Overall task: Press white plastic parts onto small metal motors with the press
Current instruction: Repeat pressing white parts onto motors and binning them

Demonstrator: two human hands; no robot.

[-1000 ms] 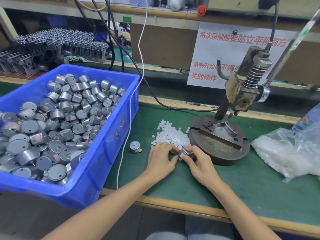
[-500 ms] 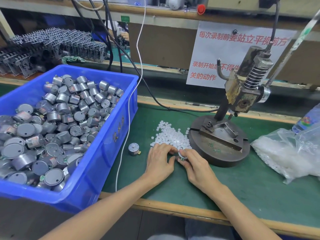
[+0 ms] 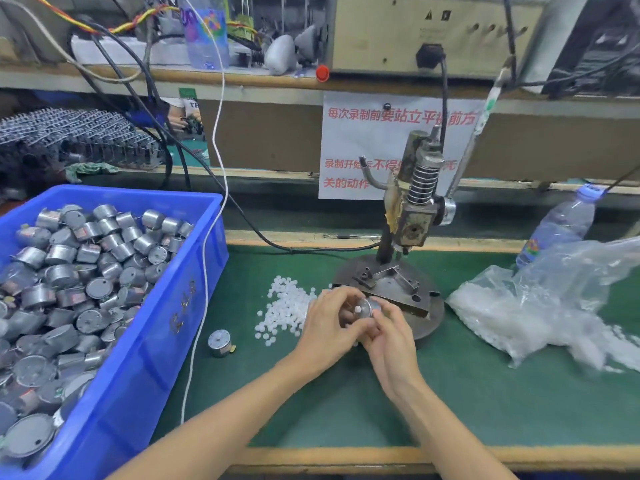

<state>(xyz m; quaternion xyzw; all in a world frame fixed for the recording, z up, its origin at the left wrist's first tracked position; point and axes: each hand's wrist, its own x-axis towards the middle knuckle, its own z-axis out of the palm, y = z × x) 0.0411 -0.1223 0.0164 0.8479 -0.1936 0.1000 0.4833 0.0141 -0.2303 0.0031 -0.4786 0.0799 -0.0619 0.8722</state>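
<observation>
Before the press (image 3: 414, 216), our right hand (image 3: 391, 337) grips a motor (image 3: 369, 306), left hand (image 3: 325, 327) pinching on a white part (image 3: 357, 309); pressing likely next.

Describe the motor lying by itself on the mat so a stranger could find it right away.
Start at the big blue bin full of motors on the left. Just right of its wall, past the white cord, one motor sits on the green mat, left of the pile of white parts. It is the only motor resting on the mat itself, round face up.
</observation>
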